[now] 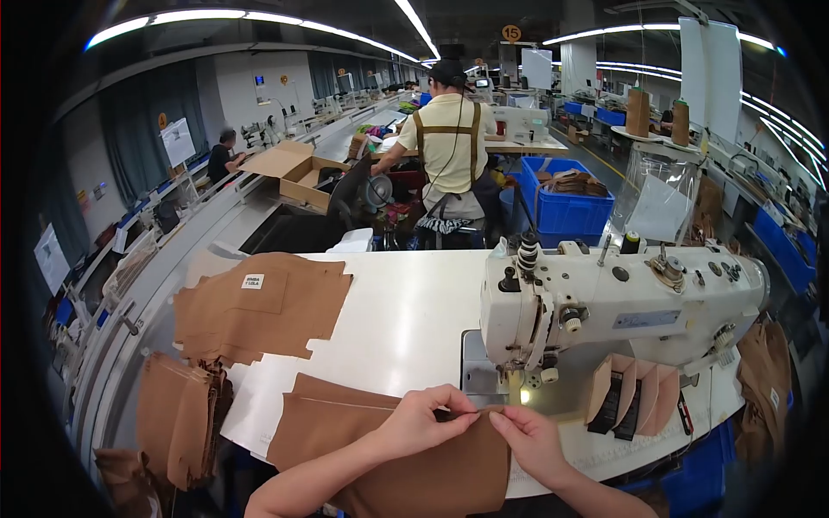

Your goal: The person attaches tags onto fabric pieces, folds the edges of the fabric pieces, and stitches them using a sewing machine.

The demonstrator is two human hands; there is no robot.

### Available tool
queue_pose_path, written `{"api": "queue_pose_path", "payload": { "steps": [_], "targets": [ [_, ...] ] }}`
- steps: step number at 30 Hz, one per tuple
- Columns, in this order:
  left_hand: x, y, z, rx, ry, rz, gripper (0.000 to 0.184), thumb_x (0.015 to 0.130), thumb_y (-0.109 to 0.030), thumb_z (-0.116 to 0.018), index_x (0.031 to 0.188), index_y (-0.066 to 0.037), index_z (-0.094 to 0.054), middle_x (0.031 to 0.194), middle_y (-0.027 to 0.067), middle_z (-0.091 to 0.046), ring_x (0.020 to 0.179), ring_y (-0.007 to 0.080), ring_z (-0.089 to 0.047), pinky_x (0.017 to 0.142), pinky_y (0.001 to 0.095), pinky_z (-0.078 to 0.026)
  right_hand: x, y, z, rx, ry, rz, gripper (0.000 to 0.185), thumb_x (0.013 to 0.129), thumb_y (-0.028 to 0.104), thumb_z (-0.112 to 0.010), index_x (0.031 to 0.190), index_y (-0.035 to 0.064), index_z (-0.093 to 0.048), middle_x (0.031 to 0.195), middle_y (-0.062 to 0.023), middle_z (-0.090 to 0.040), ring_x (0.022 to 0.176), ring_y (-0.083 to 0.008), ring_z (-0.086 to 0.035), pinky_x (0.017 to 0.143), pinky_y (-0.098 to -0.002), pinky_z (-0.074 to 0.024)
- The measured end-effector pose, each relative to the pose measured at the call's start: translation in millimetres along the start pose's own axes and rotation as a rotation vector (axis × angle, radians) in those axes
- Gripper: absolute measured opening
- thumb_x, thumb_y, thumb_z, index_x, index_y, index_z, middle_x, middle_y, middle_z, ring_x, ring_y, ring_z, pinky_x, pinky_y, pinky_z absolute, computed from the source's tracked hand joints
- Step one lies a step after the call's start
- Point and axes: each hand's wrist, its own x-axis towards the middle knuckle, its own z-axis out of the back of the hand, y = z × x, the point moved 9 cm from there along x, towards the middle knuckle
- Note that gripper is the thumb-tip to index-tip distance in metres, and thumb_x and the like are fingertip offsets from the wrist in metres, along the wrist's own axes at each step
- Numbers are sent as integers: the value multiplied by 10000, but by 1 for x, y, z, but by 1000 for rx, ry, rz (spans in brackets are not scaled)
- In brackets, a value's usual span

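Observation:
Brown fabric lies over the front edge of the white table, below the needle area of a white sewing machine. My left hand pinches the top edge of this fabric between thumb and forefinger. Close beside it on the right, my right hand pinches the same edge near its corner. The fingertips of both hands are a short way in front of the lit presser foot area. Another brown piece with a white label is spread on the table at the left.
Folded brown pieces hang at the table's left edge. A cardboard holder with black labels stands right of the needle, beside a small red-and-black tool. Beyond the table are a person and a blue crate.

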Motion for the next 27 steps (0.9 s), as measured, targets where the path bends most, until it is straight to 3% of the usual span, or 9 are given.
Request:
{"api": "queue_pose_path", "payload": {
  "steps": [3,11,14,23,26,27],
  "targets": [
    [12,9,-4,-235,94,149,276,967,-251,-707,1012,20,-736,947,42,-726,873,61,-637,765,233,-514,0,-2,2,-38,-30,27,266,1020,191,-621,1182,-15,-668,960,4,-706,832,-30,-601,722,-194,-490],
    [34,37,-19,-227,656,533,289,927,-307,-753,1047,-44,-753,850,5,-711,721,68,-618,630,195,-468,-5,1,1,-341,-70,105,225,982,96,-654,1179,-5,-697,985,-26,-740,849,-56,-654,750,-204,-531],
    [31,44,-24,-249,698,571,250,922,-288,-760,1011,-55,-746,809,-15,-685,702,62,-594,618,207,-460,-8,18,0,-383,-145,209,237,953,168,-698,1151,39,-719,804,-68,-738,702,-59,-663,636,-235,-526],
    [28,47,-32,-450,629,483,176,936,-225,-745,954,-56,-702,846,-32,-666,757,53,-575,679,194,-448,-8,25,0,-490,-170,211,274,938,206,-717,1165,52,-724,758,-82,-725,648,-81,-662,602,-245,-518],
    [31,44,-26,-406,506,400,180,955,-206,-719,972,-31,-679,869,-22,-665,779,69,-583,694,237,-480,-7,20,3,-525,-179,205,286,944,221,-708,1177,55,-720,753,-76,-724,641,-78,-655,600,-253,-516],
    [32,37,-22,-259,440,308,179,961,-197,-710,974,-23,-672,875,-16,-669,790,73,-589,704,245,-488,-6,19,4,-534,-181,173,292,948,227,-703,1184,57,-716,763,-77,-727,651,-79,-656,611,-253,-518]
  ]
}}
